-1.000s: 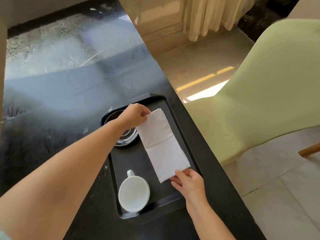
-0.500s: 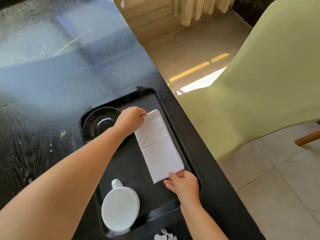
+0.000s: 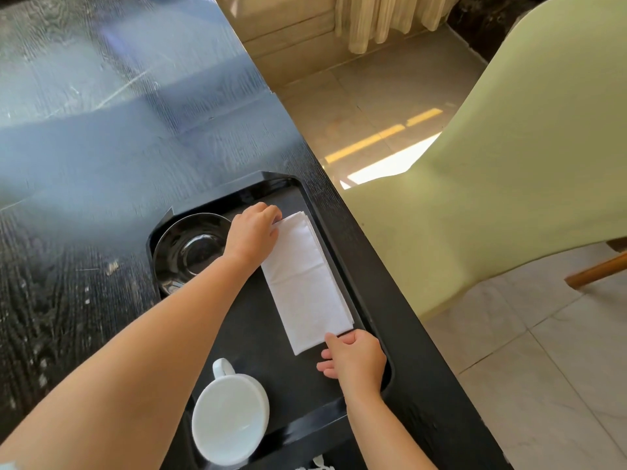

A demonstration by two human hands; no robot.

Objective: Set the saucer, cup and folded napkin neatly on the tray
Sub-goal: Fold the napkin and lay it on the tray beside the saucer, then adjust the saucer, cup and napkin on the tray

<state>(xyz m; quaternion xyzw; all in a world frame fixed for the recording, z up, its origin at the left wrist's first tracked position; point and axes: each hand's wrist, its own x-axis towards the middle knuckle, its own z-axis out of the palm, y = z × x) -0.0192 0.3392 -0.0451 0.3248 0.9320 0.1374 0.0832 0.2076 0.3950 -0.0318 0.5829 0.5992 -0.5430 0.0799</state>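
Note:
A black rectangular tray (image 3: 244, 189) lies near the right edge of a dark wooden table. On its right half lies a white folded napkin (image 3: 305, 283), long side along the tray's right rim. My left hand (image 3: 252, 232) pinches the napkin's far left corner. My right hand (image 3: 354, 359) grips its near end. A glossy black saucer (image 3: 190, 249) sits at the tray's far left, partly hidden by my left wrist. A white cup (image 3: 230, 420) with its handle pointing away stands at the tray's near left.
The dark table (image 3: 101, 147) stretches away to the left and far side. Its right edge runs diagonally next to the tray. A pale green chair (image 3: 509, 164) stands close on the right over a tiled floor. Curtains (image 3: 383, 18) hang at the back.
Both hands have kept hold of the napkin's two ends and shifted it closer to the tray's right rim. The camera has tilted down and moved closer; saucer and cup stayed put.

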